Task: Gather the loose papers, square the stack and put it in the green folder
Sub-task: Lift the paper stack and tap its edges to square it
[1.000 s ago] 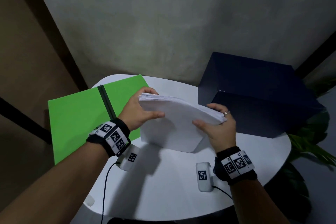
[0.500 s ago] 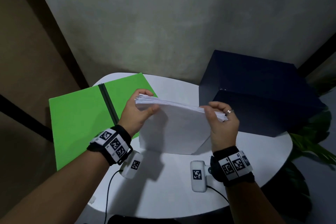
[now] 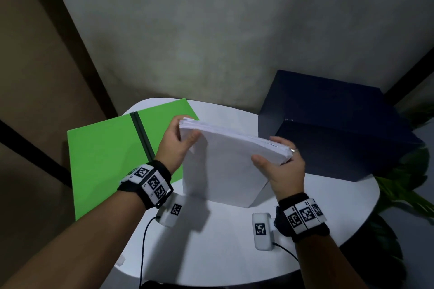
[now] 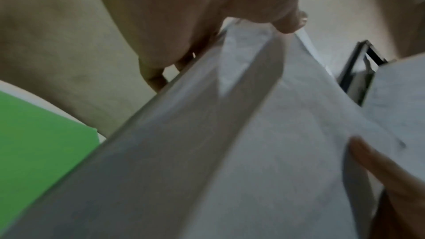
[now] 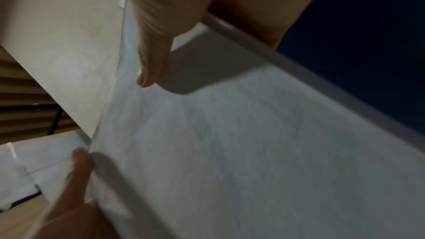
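2 hands: left hand (image 3: 175,145) and right hand (image 3: 281,171) clasp the paper stack (image 3: 225,166) by its side edges.
Handling: floppy, slippery; support beneath.
Folder: green folder (image 3: 103,159) at 9 o'clock.

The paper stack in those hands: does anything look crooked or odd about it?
Slightly. The stack stands on edge on the table, gripped by the left hand and right hand, and its top edges are a little fanned, not flush. The folder lies open and juts past the table's edge.

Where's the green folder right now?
In the head view, the green folder lies open on the left of the white table, just behind the left hand.
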Demonstrator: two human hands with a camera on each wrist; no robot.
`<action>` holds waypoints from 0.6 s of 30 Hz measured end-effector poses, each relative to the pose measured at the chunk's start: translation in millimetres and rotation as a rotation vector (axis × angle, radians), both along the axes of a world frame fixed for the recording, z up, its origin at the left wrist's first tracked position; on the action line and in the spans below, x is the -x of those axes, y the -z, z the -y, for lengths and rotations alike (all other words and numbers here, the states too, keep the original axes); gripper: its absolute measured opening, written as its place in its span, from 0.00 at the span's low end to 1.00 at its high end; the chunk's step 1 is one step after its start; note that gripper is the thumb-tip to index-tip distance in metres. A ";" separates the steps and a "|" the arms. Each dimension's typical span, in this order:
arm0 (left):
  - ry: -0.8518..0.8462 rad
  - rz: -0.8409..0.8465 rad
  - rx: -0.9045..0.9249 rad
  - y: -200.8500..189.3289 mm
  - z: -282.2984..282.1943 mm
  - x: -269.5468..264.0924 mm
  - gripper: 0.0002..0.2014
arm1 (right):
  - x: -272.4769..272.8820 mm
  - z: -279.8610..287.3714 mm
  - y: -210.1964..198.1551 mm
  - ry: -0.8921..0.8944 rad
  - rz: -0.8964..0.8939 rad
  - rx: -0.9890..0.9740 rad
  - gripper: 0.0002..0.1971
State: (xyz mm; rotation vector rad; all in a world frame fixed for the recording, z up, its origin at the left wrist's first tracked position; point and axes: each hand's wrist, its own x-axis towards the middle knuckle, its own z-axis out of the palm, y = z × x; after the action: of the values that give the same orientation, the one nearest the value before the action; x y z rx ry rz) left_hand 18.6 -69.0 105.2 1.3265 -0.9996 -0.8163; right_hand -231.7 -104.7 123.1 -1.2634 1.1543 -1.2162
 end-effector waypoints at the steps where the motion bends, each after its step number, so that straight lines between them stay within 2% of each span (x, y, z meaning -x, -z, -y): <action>1: 0.010 -0.008 0.013 -1.4 0.6 -0.3 0.37 | 0.6 1.1 -0.6 -0.003 -0.017 0.018 0.30; 3: 0.052 -0.032 0.008 -2.4 -0.2 2.1 0.39 | -0.7 1.6 0.1 -0.014 -0.014 0.038 0.33; 7: 0.061 -0.066 -0.018 -2.4 0.6 6.1 0.50 | -3.8 1.5 2.3 0.025 0.008 0.047 0.34; 10: 0.073 -0.076 -0.049 -2.8 0.3 4.6 0.48 | -2.8 0.9 0.4 0.024 0.043 0.022 0.33; 13: 0.081 -0.069 -0.095 -2.5 -0.2 6.1 0.49 | -3.5 3.1 3.8 0.010 0.060 -0.011 0.32; 15: 0.079 -0.080 -0.095 -3.6 -2.0 10.0 0.47 | -4.4 4.4 6.3 0.024 0.065 -0.033 0.30; 18: 0.079 -0.048 -0.116 -7.0 -2.9 13.6 0.32 | -6.7 4.0 6.7 0.031 0.073 -0.093 0.22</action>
State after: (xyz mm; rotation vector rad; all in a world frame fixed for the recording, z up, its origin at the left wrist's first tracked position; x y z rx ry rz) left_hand 5.0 -66.2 112.2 1.3660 -0.9840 -0.9749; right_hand -225.0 -108.8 116.4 -1.1271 1.1671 -1.2075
